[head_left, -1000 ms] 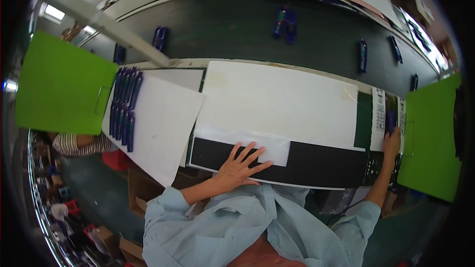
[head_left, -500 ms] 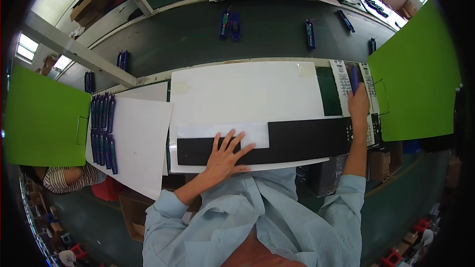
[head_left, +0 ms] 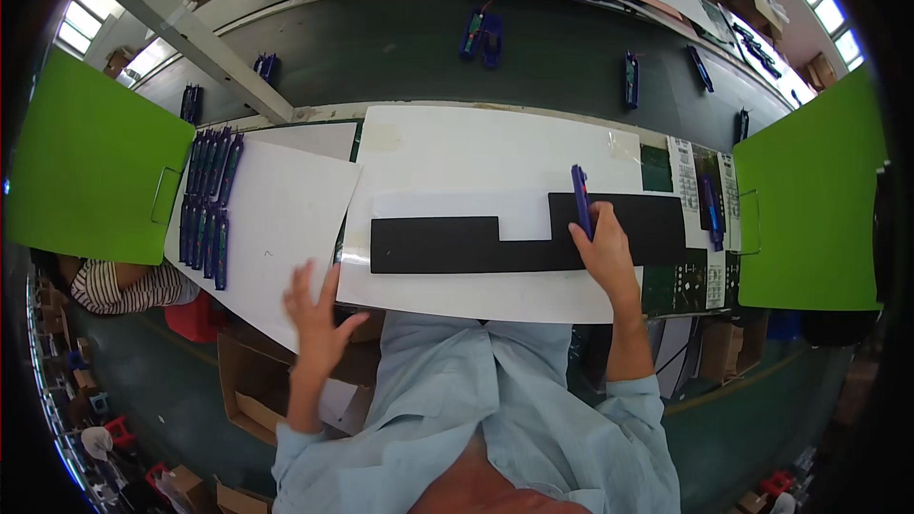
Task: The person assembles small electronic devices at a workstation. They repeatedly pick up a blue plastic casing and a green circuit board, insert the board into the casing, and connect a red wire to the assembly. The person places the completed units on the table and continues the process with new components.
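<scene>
My right hand [head_left: 604, 246] grips a slim blue-purple plastic housing [head_left: 581, 192], held upright over the right part of a black notched sheet [head_left: 438, 245]. That sheet lies on a large white board [head_left: 457, 152], with a paler translucent strip [head_left: 447, 205] along its upper left. My left hand [head_left: 319, 319] is raised near the board's lower left corner, its fingers spread and holding nothing. Another blue housing [head_left: 711, 214] lies among printed label strips at the right.
Two rows of blue housings [head_left: 205, 228] lie on a white sheet [head_left: 276, 219] at left. Green panels [head_left: 95, 162] flank the bench on both sides. Beyond it, several housings sit on a dark green surface [head_left: 381, 57]. At left, a person in striped clothing [head_left: 124, 286] is partly visible.
My right hand has come from the label strips to above the black sheet, carrying a blue-purple housing. My left hand has lifted off the black sheet and moved left. The view has shifted slightly.
</scene>
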`<action>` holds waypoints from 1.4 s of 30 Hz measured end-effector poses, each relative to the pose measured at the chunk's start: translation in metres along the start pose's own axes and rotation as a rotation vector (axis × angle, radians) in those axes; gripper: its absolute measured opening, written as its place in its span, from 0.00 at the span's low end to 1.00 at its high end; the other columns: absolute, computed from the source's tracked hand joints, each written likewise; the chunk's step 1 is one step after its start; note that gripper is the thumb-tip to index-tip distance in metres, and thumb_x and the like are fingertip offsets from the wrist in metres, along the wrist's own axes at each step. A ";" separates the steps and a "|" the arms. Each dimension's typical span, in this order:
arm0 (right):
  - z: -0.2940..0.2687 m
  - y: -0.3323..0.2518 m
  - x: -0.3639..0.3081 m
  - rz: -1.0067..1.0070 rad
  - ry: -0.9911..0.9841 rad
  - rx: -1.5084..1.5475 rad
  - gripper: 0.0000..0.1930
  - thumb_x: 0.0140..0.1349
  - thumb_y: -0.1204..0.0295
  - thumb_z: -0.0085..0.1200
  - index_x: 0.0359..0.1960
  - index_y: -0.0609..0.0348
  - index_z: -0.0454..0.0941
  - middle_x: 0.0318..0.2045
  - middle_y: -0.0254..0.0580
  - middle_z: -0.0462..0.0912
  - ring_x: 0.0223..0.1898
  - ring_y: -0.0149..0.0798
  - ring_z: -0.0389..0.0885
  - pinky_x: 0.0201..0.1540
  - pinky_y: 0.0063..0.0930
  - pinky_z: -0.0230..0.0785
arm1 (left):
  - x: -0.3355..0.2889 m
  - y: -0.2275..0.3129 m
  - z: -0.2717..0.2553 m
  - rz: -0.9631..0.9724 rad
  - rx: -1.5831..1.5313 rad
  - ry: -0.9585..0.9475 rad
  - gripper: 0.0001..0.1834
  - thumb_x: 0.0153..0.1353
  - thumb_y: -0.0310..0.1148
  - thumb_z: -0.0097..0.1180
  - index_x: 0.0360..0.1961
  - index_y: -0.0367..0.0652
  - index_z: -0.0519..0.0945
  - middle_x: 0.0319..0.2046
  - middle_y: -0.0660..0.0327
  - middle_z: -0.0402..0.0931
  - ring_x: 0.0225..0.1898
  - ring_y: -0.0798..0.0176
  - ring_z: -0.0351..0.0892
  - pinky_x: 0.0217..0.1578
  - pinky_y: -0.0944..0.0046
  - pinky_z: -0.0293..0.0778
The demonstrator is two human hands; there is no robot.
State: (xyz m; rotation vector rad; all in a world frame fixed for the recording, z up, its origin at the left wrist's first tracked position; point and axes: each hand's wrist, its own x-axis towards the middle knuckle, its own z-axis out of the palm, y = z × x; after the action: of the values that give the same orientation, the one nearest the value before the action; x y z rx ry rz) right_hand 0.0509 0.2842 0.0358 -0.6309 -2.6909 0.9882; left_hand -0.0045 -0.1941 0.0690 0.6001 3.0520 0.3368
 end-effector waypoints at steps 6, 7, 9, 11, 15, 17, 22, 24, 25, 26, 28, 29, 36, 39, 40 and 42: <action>-0.031 0.000 -0.003 0.128 -0.047 0.030 0.26 0.67 0.69 0.70 0.60 0.64 0.71 0.50 0.60 0.86 0.47 0.65 0.88 0.51 0.49 0.80 | -0.049 -0.074 0.001 -0.013 0.016 -0.075 0.41 0.62 0.33 0.72 0.78 0.52 0.72 0.78 0.50 0.61 0.78 0.37 0.60 0.74 0.38 0.60; -0.036 -0.007 -0.013 0.152 -0.090 0.055 0.29 0.65 0.70 0.71 0.63 0.64 0.70 0.51 0.60 0.86 0.48 0.65 0.88 0.52 0.49 0.80 | -0.047 -0.069 0.002 0.025 0.068 -0.005 0.37 0.64 0.27 0.69 0.76 0.50 0.74 0.74 0.51 0.67 0.75 0.38 0.65 0.73 0.43 0.65; -0.028 -0.006 -0.040 0.126 -0.166 0.085 0.35 0.62 0.72 0.73 0.69 0.62 0.67 0.54 0.60 0.84 0.51 0.65 0.86 0.54 0.48 0.79 | -0.043 -0.076 0.008 0.039 0.017 -0.002 0.36 0.65 0.26 0.68 0.75 0.51 0.75 0.72 0.51 0.70 0.73 0.38 0.68 0.71 0.43 0.67; -0.008 0.002 -0.067 -0.124 -0.130 -0.054 0.46 0.58 0.72 0.76 0.77 0.56 0.63 0.59 0.60 0.79 0.57 0.67 0.82 0.57 0.49 0.78 | -0.037 -0.070 0.003 0.033 -0.036 0.038 0.31 0.66 0.22 0.64 0.71 0.48 0.78 0.68 0.50 0.74 0.70 0.37 0.72 0.68 0.44 0.73; 0.012 0.005 -0.073 -0.041 -0.141 -0.191 0.38 0.62 0.69 0.74 0.73 0.58 0.69 0.49 0.55 0.76 0.48 0.64 0.83 0.49 0.53 0.78 | -0.023 -0.060 0.002 0.051 -0.013 0.114 0.26 0.67 0.18 0.57 0.66 0.37 0.78 0.61 0.47 0.78 0.64 0.39 0.78 0.64 0.47 0.78; 0.018 0.008 -0.066 -0.098 -0.104 -0.206 0.34 0.64 0.68 0.73 0.70 0.58 0.72 0.47 0.54 0.76 0.46 0.63 0.83 0.47 0.53 0.78 | -0.010 -0.047 -0.004 0.032 -0.014 0.161 0.25 0.67 0.17 0.55 0.65 0.34 0.78 0.59 0.47 0.79 0.61 0.41 0.80 0.63 0.50 0.79; 0.026 0.008 -0.046 -0.162 -0.062 -0.223 0.30 0.65 0.69 0.71 0.67 0.60 0.74 0.48 0.53 0.76 0.45 0.62 0.84 0.45 0.52 0.78 | 0.028 -0.028 0.012 0.074 0.033 0.238 0.23 0.65 0.18 0.56 0.62 0.29 0.78 0.57 0.46 0.80 0.59 0.44 0.81 0.60 0.53 0.80; 0.033 0.005 -0.039 -0.173 -0.037 -0.228 0.30 0.65 0.68 0.71 0.67 0.61 0.74 0.48 0.53 0.76 0.46 0.62 0.84 0.46 0.52 0.79 | 0.042 -0.027 0.029 0.092 0.041 0.198 0.23 0.65 0.20 0.58 0.62 0.30 0.78 0.58 0.46 0.79 0.59 0.43 0.81 0.60 0.51 0.79; 0.037 0.003 -0.036 -0.172 -0.027 -0.228 0.30 0.66 0.68 0.70 0.67 0.61 0.73 0.48 0.53 0.76 0.46 0.62 0.84 0.46 0.51 0.79 | 0.045 -0.021 0.034 0.090 0.043 0.179 0.24 0.65 0.23 0.60 0.63 0.31 0.78 0.59 0.47 0.78 0.61 0.42 0.79 0.62 0.49 0.77; 0.040 -0.001 -0.033 -0.169 -0.013 -0.231 0.30 0.66 0.68 0.70 0.66 0.61 0.73 0.48 0.53 0.76 0.46 0.62 0.84 0.46 0.51 0.79 | 0.049 -0.015 0.036 0.091 0.043 0.163 0.25 0.65 0.25 0.62 0.64 0.33 0.78 0.61 0.47 0.77 0.63 0.41 0.77 0.64 0.47 0.75; 0.046 -0.007 -0.030 -0.147 -0.016 -0.209 0.30 0.66 0.67 0.70 0.67 0.61 0.73 0.48 0.54 0.77 0.48 0.61 0.84 0.47 0.51 0.80 | 0.059 0.006 0.036 0.133 0.027 0.160 0.29 0.65 0.31 0.67 0.67 0.38 0.78 0.65 0.48 0.75 0.68 0.39 0.73 0.67 0.42 0.70; 0.047 -0.010 -0.029 -0.126 -0.030 -0.210 0.32 0.66 0.66 0.70 0.69 0.63 0.71 0.49 0.54 0.77 0.48 0.61 0.84 0.47 0.51 0.80 | 0.061 0.027 0.033 0.169 0.012 0.172 0.31 0.65 0.34 0.69 0.69 0.40 0.77 0.68 0.49 0.73 0.70 0.38 0.70 0.69 0.39 0.67; 0.035 -0.052 -0.063 -0.080 -0.128 -0.034 0.42 0.67 0.59 0.71 0.75 0.65 0.64 0.51 0.60 0.74 0.47 0.66 0.83 0.46 0.52 0.80 | 0.132 0.115 0.095 0.345 -0.101 0.123 0.38 0.63 0.45 0.72 0.74 0.62 0.76 0.76 0.53 0.65 0.79 0.38 0.58 0.75 0.30 0.53; 0.041 -0.054 -0.071 0.014 -0.171 -0.038 0.44 0.68 0.58 0.70 0.76 0.71 0.61 0.51 0.62 0.72 0.45 0.66 0.83 0.45 0.52 0.80 | 0.161 0.117 0.118 0.349 -0.081 0.146 0.36 0.65 0.46 0.70 0.75 0.66 0.76 0.77 0.56 0.65 0.79 0.40 0.57 0.75 0.29 0.52; 0.044 -0.055 -0.069 0.044 -0.170 -0.041 0.44 0.68 0.57 0.70 0.75 0.72 0.60 0.51 0.62 0.72 0.45 0.67 0.83 0.45 0.52 0.81 | 0.167 0.116 0.116 0.353 -0.095 0.149 0.36 0.65 0.45 0.70 0.75 0.66 0.75 0.77 0.56 0.64 0.79 0.41 0.57 0.76 0.31 0.52; 0.049 -0.053 -0.066 0.102 -0.171 -0.044 0.45 0.68 0.56 0.70 0.75 0.74 0.59 0.51 0.62 0.72 0.45 0.67 0.83 0.45 0.52 0.81 | 0.169 0.119 0.112 0.364 -0.134 0.128 0.35 0.67 0.42 0.69 0.75 0.62 0.75 0.77 0.54 0.65 0.79 0.42 0.57 0.75 0.31 0.52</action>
State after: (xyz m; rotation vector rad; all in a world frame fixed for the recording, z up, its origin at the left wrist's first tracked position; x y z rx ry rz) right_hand 0.0759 0.1896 0.0306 -0.7300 -2.8613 1.0552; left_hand -0.1107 0.0000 -0.0103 1.1675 2.9902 0.6012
